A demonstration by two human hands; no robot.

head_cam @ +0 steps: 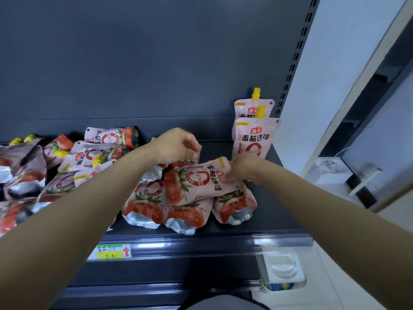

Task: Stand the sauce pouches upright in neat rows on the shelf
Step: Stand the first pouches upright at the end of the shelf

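Fingers (pixel 229 177) of right hand (pixel 244 170) pinch top pouch (pixel 196 183); left hand (pixel 176 145) grips pouch behind (pixel 188 161).

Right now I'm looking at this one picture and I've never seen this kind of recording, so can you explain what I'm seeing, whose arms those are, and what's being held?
There is no machine here. The two bare arms belong to a person, and the single picture comes from a camera worn on their head, looking forward and down. They face a dark shop shelf. At the back right an upright pair of tomato sauce pouches stands one behind the other. The rest lie flat: a heap on the left and a few in the middle. The right hand pinches the top end of a sideways pouch lying across those. The left hand curls its fingers over a second pouch just behind, seemingly gripping it. A price label sits on the shelf's front edge.
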